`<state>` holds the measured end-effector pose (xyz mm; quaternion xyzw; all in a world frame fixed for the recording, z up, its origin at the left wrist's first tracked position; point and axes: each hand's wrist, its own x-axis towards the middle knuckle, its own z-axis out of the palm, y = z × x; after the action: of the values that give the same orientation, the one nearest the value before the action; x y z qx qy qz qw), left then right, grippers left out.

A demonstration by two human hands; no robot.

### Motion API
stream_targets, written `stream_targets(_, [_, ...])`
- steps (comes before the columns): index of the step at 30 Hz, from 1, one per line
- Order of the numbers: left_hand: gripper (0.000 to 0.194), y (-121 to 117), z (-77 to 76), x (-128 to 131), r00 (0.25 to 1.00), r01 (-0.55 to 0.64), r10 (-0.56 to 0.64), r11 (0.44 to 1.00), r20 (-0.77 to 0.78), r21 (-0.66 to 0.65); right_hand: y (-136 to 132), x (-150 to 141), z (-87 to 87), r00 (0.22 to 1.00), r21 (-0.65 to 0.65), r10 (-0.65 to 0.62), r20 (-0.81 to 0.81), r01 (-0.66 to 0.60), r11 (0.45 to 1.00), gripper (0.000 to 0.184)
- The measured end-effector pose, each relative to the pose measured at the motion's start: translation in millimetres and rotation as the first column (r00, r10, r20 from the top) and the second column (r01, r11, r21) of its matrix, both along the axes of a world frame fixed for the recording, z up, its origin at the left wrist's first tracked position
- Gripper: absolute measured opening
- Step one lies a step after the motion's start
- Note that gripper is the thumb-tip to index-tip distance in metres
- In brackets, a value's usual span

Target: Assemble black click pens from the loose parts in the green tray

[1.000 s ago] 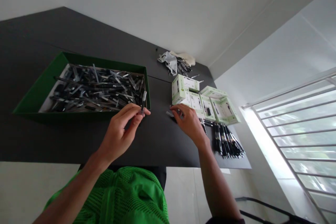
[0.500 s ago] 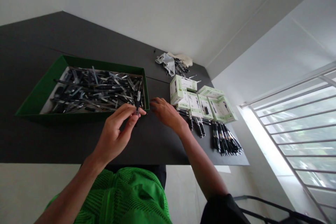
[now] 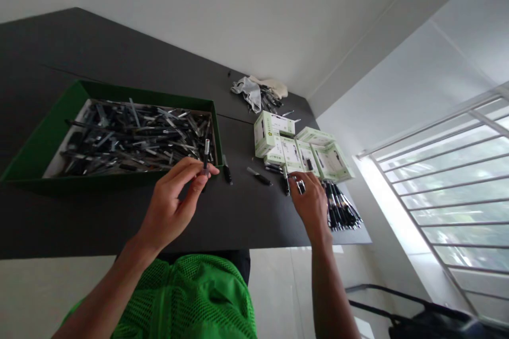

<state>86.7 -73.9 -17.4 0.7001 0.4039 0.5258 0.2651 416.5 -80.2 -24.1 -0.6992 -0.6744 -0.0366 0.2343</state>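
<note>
A pen (image 3: 206, 154) with a black body and a clear end stands nearly upright in the pinched fingertips of my left hand (image 3: 177, 196), beside the near right corner of the green box (image 3: 217, 132). Many loose black and clear pen pieces (image 3: 143, 135) fill that box. My right hand (image 3: 312, 201) is bent over a few pens (image 3: 286, 183) in front of the small cartons, thumb and forefinger closed at one of them. Its other fingers are partly hidden. Two black pen pieces, one by the box (image 3: 227, 169) and one farther right (image 3: 260, 176), lie on the dark table.
White and green cartons (image 3: 292, 153) stand at the right, some open. A row of black pens (image 3: 342, 209) lies in front of them. Gloves (image 3: 248, 92) rest on more pens at the back by the wall. A barred window (image 3: 457, 190) is at the right.
My right hand has moved right, from the box corner to the pens before the cartons, uncovering two pen pieces on the table. My left hand still holds its pen in nearly the same place.
</note>
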Motion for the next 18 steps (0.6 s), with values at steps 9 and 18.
stream_targets(9, [0.018,-12.4,-5.1,15.0,0.995,0.095,-0.095,0.995,0.018,-0.037,46.8,-21.1,-10.1,0.964,-0.127,0.141,0.227,-0.115,0.985,0.020])
stream_targets(18, [0.019,-15.0,-13.0,18.4,0.993,0.118,-0.116,0.991,0.024,-0.057,33.8,-42.2,37.6,0.937,0.071,0.335,-0.100,-0.329,0.942,0.010])
